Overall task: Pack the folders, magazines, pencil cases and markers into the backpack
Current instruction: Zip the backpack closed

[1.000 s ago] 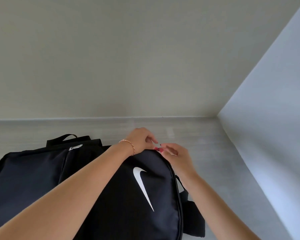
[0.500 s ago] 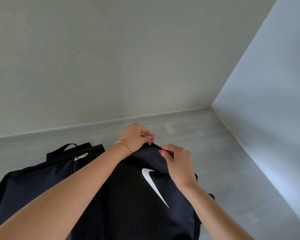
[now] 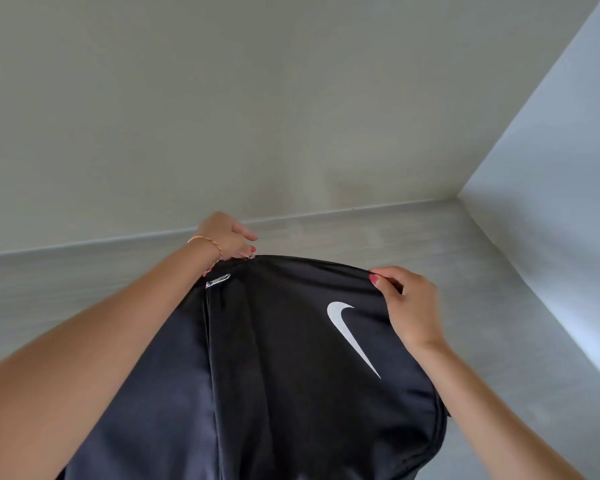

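Left hand pinches the zipper pull at 12 o'clock, right hand grips the backpack rim at 2; slack fabric could jam the slider

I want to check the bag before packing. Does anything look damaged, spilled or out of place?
Nothing stands out. The black backpack shows no tear or spill. The left hand is at its top edge by a zipper; the right hand pinches the edge. Nothing to pack is in view.
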